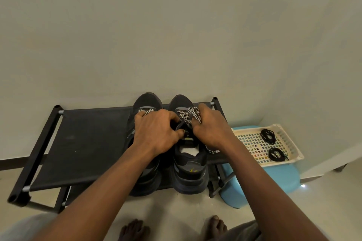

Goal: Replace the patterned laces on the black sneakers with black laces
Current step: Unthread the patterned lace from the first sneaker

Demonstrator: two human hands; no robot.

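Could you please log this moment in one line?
step: unlacing | left hand: holds sneaker | right hand: grips patterned lace | black laces: in basket

Both sneakers [181,103] are black with greyish panels, and the one at centre right has a yellow squiggle on its heel. The patterned laces [191,114] are a black-and-white zigzag. Over at the right, the black laces [268,136] are plain, the basket [293,148] is cream, the stool [282,176] is light blue, and the rack [88,143] is black.

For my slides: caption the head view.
Left hand holds a sneaker, right hand grips its patterned lace; black laces wait in a tray.
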